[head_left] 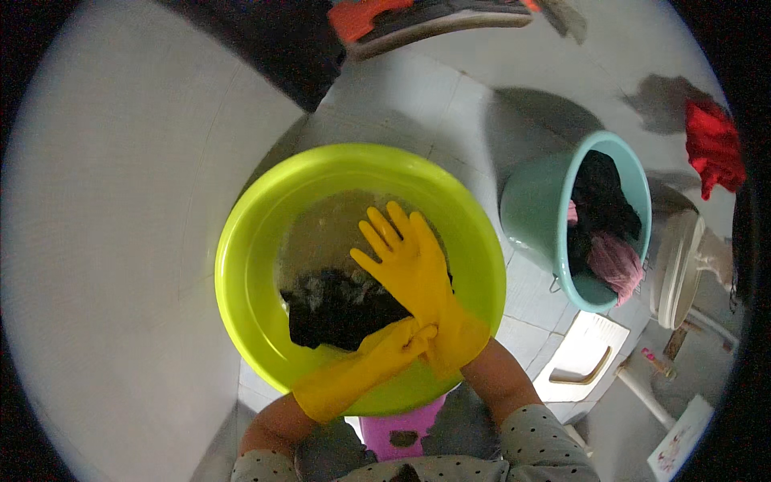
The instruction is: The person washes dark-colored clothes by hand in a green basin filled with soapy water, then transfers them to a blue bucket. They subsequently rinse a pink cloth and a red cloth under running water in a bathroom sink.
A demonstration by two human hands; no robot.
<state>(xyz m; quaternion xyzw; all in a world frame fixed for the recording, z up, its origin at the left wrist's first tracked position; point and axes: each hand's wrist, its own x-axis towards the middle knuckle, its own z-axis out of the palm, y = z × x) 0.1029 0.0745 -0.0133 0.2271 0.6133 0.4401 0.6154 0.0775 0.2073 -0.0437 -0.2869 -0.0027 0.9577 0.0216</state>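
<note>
Both my hands wear yellow rubber gloves over a lime-green basin (241,329). My right hand (414,269) is raised above it with the fingers spread, holding nothing. My left hand (405,341) is closed on the loose yellow cuff (458,345) of the right glove, near the wrist. In the basin lies greyish, cloudy water (321,229). A black cloth (341,309) is bunched in it on the near side, below my hands. My gloved left forearm partly hides the near rim.
To the right, a tilted light-blue bucket (534,213) holds black and pink clothes. A white board with a handle slot (582,353) lies on the tiles nearby. Red cloth (713,149) hangs at the far right. A pink plastic piece (401,426) shows between my legs.
</note>
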